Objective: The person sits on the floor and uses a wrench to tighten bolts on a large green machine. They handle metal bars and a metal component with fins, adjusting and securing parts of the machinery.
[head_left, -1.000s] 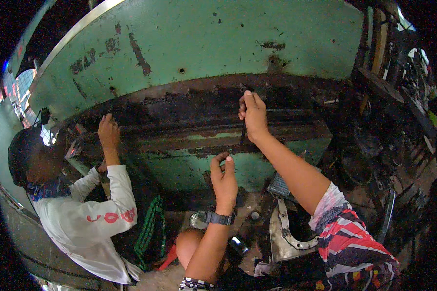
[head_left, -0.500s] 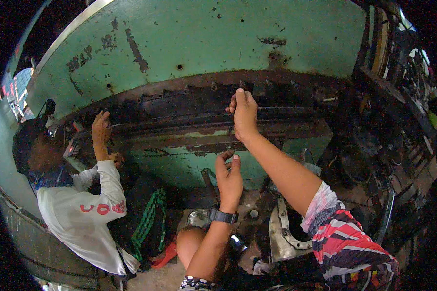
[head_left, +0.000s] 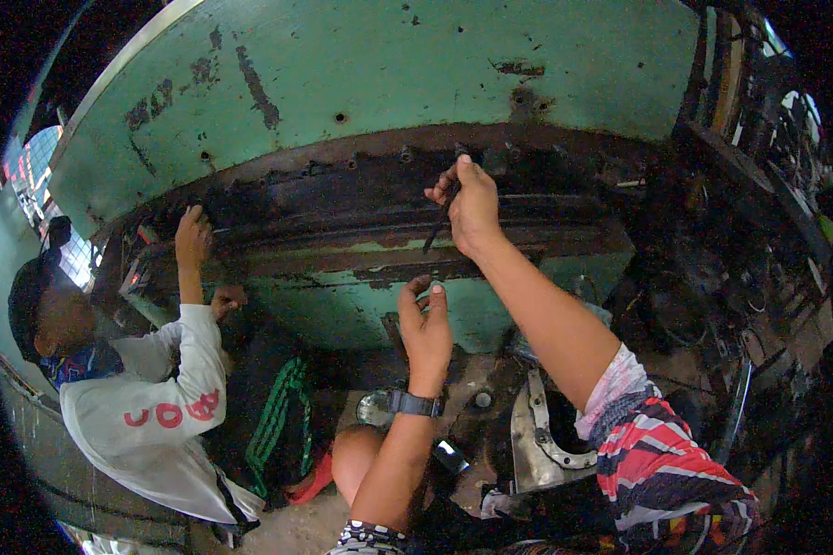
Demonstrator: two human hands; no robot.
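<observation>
My right hand (head_left: 475,208) is closed round a thin dark rod-like tool (head_left: 432,239), whose lower end slants down to the left. Its upper end meets a row of bolts (head_left: 407,155) on the dark metal strip of a green machine (head_left: 389,69); the fingers hide the exact contact. My left hand (head_left: 426,333), with a dark watch on the wrist, hovers lower in front of the machine's lower green panel (head_left: 352,310). Its fingers are loosely curled and apart from the thumb, with nothing visible in them.
At the left a co-worker in a white long-sleeved top (head_left: 148,416) reaches one hand (head_left: 192,242) to the same strip. A pale metal part with a round cutout (head_left: 532,444) and a small jar-like object (head_left: 375,409) are on the floor. Dark clutter (head_left: 713,296) fills the right side.
My right hand has turned slightly, so the dark tool shows more below it. My left hand has moved a little up and left. The co-worker's head and lower hand have shifted.
</observation>
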